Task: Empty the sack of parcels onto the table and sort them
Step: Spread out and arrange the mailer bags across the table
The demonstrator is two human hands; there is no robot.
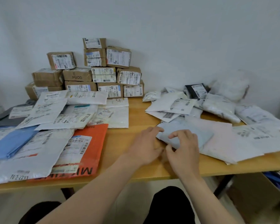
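Parcels [173, 102] cover most of the table [132, 113], and no sack shows, so the emptying looks done. The sorting seems well along. Boxes [103, 75] stand stacked against the wall at the back, and flat mailers [55, 110] lie overlapped on the left in front of them. What seems left is the loose heap [220, 105] of soft bags on the right, well apart from the sorted groups, with bare wood between. A grey mailer [192, 135] lies at the near left edge of that heap, partly on a pale one beneath it. Both hands are on it, close together. The left hand [145, 146] curls its fingers over the left corner, and the right hand [183, 147] appears to pinch the near edge between thumb and forefinger, though blur makes that grip uncertain.
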